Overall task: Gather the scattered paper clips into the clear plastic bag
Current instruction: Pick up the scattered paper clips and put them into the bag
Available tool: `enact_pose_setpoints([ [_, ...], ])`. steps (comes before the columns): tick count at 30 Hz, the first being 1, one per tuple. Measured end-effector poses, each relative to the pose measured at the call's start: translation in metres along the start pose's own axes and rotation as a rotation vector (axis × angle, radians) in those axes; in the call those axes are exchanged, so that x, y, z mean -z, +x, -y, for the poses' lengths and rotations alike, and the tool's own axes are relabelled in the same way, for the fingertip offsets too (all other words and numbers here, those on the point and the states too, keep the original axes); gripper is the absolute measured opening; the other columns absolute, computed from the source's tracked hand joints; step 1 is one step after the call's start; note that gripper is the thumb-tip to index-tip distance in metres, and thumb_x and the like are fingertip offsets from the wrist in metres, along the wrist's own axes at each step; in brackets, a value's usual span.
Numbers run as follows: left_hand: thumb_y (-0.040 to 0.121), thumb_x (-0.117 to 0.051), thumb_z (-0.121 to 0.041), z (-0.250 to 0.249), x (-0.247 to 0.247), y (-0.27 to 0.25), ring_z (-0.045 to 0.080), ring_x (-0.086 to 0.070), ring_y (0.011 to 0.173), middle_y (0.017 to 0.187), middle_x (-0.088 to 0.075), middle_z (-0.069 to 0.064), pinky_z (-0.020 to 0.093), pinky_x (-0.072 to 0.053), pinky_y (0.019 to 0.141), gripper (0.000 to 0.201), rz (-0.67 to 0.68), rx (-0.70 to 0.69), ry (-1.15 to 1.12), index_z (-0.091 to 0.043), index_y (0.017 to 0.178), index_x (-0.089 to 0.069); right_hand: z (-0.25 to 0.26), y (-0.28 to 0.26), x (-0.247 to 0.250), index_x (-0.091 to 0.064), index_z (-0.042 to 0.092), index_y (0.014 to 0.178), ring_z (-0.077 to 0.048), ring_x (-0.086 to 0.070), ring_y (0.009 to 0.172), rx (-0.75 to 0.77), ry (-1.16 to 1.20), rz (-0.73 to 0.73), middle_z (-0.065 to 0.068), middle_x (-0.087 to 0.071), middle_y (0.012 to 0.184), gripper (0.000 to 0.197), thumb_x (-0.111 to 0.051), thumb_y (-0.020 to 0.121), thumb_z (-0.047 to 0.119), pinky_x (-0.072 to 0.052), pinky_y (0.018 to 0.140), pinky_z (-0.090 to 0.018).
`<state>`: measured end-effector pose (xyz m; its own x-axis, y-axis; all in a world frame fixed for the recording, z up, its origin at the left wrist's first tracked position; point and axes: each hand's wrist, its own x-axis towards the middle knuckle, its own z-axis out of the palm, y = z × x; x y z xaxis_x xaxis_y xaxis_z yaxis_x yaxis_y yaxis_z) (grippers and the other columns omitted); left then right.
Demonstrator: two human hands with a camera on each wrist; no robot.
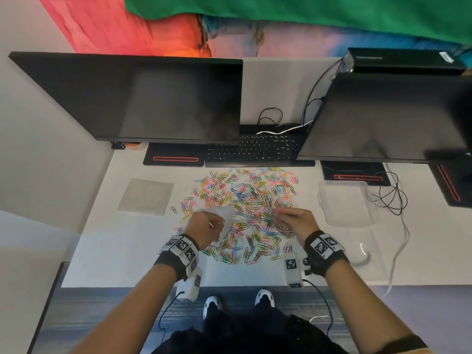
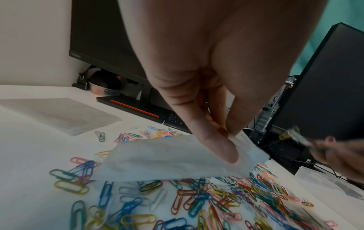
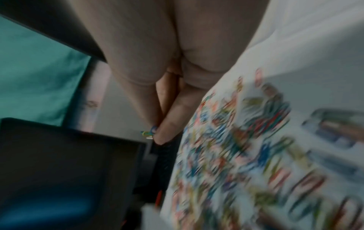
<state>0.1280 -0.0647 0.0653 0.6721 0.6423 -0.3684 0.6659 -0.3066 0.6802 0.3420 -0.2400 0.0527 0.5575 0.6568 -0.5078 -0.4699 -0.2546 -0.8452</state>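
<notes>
Several coloured paper clips (image 1: 245, 213) lie scattered over the white desk (image 1: 122, 254) in front of the keyboard. My left hand (image 1: 204, 227) pinches the edge of a clear plastic bag (image 2: 169, 161) and holds it just above the clips at the pile's left side. In the head view the bag (image 1: 224, 215) shows as a pale sheet beside that hand. My right hand (image 1: 291, 219) hovers over the pile's right side, fingers pressed together around a few clips (image 3: 146, 133). The right wrist view is blurred.
A stack of clear bags (image 1: 145, 196) lies flat at the left. A clear plastic tub (image 1: 347, 203) stands at the right, with cables (image 1: 390, 192) behind it. Two monitors (image 1: 143, 98) and a black keyboard (image 1: 255, 149) line the back. A white mouse (image 1: 361, 254) sits right.
</notes>
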Motion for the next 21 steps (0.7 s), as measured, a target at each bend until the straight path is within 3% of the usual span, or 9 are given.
enact_pose_setpoints([
  [3,0.095,-0.061,-0.017,-0.011,-0.003,0.005,0.012,-0.07,0.056,0.065,-0.069,-0.006,0.023,-0.058,0.067,0.016,0.012,-0.005,-0.029,-0.014,0.102,-0.075,0.006,-0.007,-0.038,-0.069,-0.003,0.108,-0.025,-0.071,0.096,-0.054,0.012,0.165,-0.013,-0.073,0.104,0.027,-0.069,0.083,0.006,-0.057,0.08,-0.024],
  [6,0.095,-0.057,-0.013,-0.019,-0.004,0.007,0.011,-0.069,0.056,0.065,-0.07,-0.002,0.02,-0.053,0.064,0.019,-0.001,-0.031,-0.008,-0.019,0.088,-0.074,-0.006,-0.006,-0.069,-0.069,-0.007,0.104,-0.029,-0.071,0.095,-0.121,-0.033,0.251,-0.017,-0.073,0.103,0.024,-0.071,0.081,0.001,-0.057,0.083,-0.029],
  [9,0.093,-0.052,-0.007,-0.021,-0.003,0.007,0.016,-0.069,0.057,0.063,-0.071,0.006,0.022,-0.053,0.06,0.028,-0.016,-0.065,0.028,-0.014,0.073,-0.07,-0.021,0.002,-0.087,-0.074,-0.004,0.09,-0.03,-0.072,0.085,-0.132,-0.13,0.203,-0.022,-0.073,0.094,0.012,-0.074,0.079,0.0,-0.059,0.082,-0.032],
  [12,0.094,-0.054,-0.006,-0.019,-0.003,0.004,0.016,-0.068,0.057,0.076,-0.074,0.01,0.022,-0.055,0.063,0.023,-0.014,-0.125,0.039,-0.007,0.088,-0.076,-0.022,0.006,-0.097,-0.074,-0.006,0.081,-0.031,-0.067,0.077,-0.104,-0.209,0.152,-0.033,-0.068,0.09,0.015,-0.077,0.078,0.008,-0.055,0.088,-0.047],
  [14,0.095,-0.055,-0.006,-0.018,-0.003,0.002,0.016,-0.069,0.059,0.083,-0.073,0.009,0.024,-0.055,0.066,0.022,-0.025,-0.172,0.054,-0.01,0.097,-0.076,-0.016,0.006,-0.1,-0.075,-0.002,0.072,-0.022,-0.065,0.065,-0.122,-0.242,0.114,-0.024,-0.071,0.073,0.01,-0.075,0.079,0.006,-0.058,0.076,-0.039],
  [15,0.095,-0.055,-0.006,-0.018,-0.003,0.002,0.017,-0.07,0.061,0.084,-0.073,0.01,0.028,-0.056,0.068,0.021,-0.029,-0.191,0.056,-0.01,0.099,-0.076,-0.014,0.007,-0.101,-0.074,0.005,0.063,-0.019,-0.062,0.056,-0.124,-0.266,0.097,-0.014,-0.068,0.06,0.016,-0.073,0.079,0.002,-0.055,0.065,-0.032],
  [17,0.095,-0.057,-0.006,-0.02,-0.001,0.001,0.018,-0.07,0.064,0.088,-0.072,0.01,0.034,-0.058,0.07,0.021,-0.035,-0.207,0.04,-0.011,0.103,-0.076,-0.008,0.009,-0.107,-0.064,0.018,0.047,-0.016,-0.051,0.046,-0.093,-0.376,0.067,-0.001,-0.056,0.046,0.033,-0.068,0.075,0.0,-0.044,0.056,-0.026],
  [19,0.094,-0.058,-0.006,-0.024,0.002,0.0,0.015,-0.07,0.063,0.088,-0.072,0.008,0.031,-0.058,0.07,0.023,-0.058,-0.231,0.033,-0.014,0.106,-0.076,-0.002,0.011,-0.115,-0.054,0.018,0.04,-0.018,-0.043,0.047,-0.028,-0.574,0.041,0.0,-0.048,0.043,0.031,-0.062,0.067,0.005,-0.038,0.052,-0.028],
  [21,0.092,-0.058,-0.004,-0.028,0.005,0.001,0.014,-0.069,0.062,0.082,-0.073,0.006,0.028,-0.057,0.069,0.026,-0.09,-0.266,0.025,-0.018,0.104,-0.077,0.004,0.011,-0.121,-0.058,0.014,0.044,-0.019,-0.045,0.047,0.036,-0.757,0.076,-0.005,-0.052,0.046,0.027,-0.058,0.068,0.004,-0.041,0.048,-0.028],
])
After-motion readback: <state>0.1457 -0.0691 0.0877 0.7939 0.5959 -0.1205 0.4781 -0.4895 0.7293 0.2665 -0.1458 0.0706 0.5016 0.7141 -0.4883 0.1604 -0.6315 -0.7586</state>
